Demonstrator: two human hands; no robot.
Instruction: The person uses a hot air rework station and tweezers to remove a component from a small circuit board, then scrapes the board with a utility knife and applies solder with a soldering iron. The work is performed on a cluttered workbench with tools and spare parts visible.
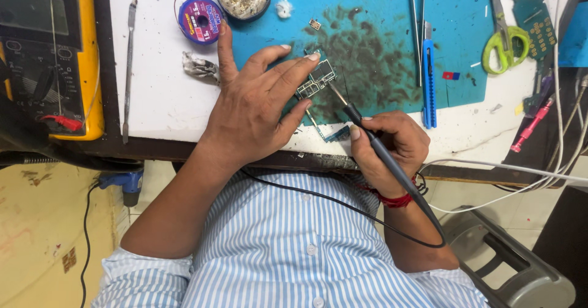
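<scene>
left hand (pixel 251 109) is spread flat, fingers pinning the little circuit board (pixel 317 80) down on the blue mat (pixel 392 45) near the worktop's front edge, so no closed grip there. right hand (pixel 392 152) has its grip wrapped around a black probe (pixel 367 138), tip touching the board. green scissors (pixel 505 45) sit well off to the right

left hand (pixel 257 109): flat, fingers spread | right hand (pixel 389 146): curled, apparently pen-style grip
</scene>
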